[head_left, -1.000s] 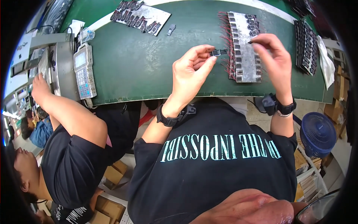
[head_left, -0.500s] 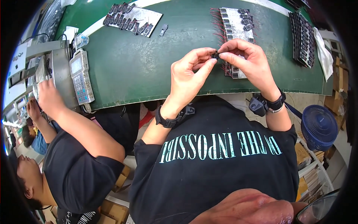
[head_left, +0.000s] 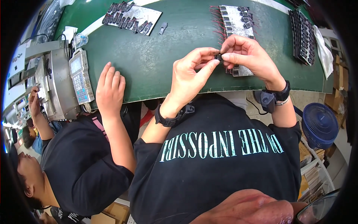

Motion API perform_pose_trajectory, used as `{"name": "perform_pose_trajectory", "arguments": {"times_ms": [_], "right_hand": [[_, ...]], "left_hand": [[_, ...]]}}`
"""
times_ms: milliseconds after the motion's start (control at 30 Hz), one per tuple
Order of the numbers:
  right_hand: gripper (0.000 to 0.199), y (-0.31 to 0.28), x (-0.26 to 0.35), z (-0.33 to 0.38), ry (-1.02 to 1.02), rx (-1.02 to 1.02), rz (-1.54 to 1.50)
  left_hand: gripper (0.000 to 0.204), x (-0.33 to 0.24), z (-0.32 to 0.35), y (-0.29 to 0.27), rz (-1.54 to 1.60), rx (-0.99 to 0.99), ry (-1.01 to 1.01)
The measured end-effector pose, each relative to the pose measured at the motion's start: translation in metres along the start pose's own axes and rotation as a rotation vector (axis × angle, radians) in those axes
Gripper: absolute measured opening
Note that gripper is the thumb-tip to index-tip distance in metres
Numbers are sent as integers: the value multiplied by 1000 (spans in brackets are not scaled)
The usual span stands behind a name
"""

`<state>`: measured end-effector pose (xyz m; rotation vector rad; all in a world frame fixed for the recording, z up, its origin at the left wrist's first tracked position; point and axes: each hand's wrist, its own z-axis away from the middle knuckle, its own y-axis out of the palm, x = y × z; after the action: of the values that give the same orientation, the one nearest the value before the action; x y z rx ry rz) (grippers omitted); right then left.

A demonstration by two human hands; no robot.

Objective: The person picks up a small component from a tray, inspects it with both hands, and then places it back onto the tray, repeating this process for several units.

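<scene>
Co-worker's hand (head_left: 110, 89) lay flat on green table (head_left: 156, 63), left of centre (a second earlier it reached toward grey machine (head_left: 56, 86) at left edge). Left hand (head_left: 192, 72) and right hand (head_left: 248, 56) were together above centre, fingertips pinching small black part (head_left: 219, 57), mostly hidden. Earlier, hands were apart. Tray of parts (head_left: 236, 22) partly covered behind right hand.

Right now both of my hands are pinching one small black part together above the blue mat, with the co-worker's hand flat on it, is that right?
Not quite: the mat is green, not blue, as the head view shows. The left hand and right hand do pinch the small black part, and the co-worker's hand lies flat there.
</scene>
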<state>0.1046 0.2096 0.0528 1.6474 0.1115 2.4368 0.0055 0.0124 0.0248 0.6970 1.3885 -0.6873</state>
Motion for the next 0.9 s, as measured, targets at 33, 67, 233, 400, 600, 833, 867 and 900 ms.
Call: {"name": "perform_pose_trajectory", "arguments": {"times_ms": [33, 67, 233, 400, 600, 833, 867, 900], "right_hand": [[19, 0, 0, 0, 2, 1, 0], [20, 1, -1, 0, -11, -8, 13], [24, 2, -4, 1, -41, -28, 72], [25, 8, -9, 1, -39, -40, 168], [33, 35, -7, 19, -298, -261, 588], [26, -47, -7, 42, -248, -520, 425], [22, -59, -5, 42, -234, -580, 422], [22, -69, -5, 41, -223, -618, 444]], "left_hand": [[27, -1, 0, 0, 2, -2, 0], [27, -1, 0, 1, 4, -4, 0], [23, 1, 2, 4, -3, -24, 12], [22, 2, 2, 8, -5, -41, 10], [28, 0, -2, 7, -314, -75, 204], [27, -1, -45, -61, -1337, -356, 284], [27, -1, -44, -65, -1318, -349, 297], [26, 1, -45, -65, -1369, -302, 233]]}}
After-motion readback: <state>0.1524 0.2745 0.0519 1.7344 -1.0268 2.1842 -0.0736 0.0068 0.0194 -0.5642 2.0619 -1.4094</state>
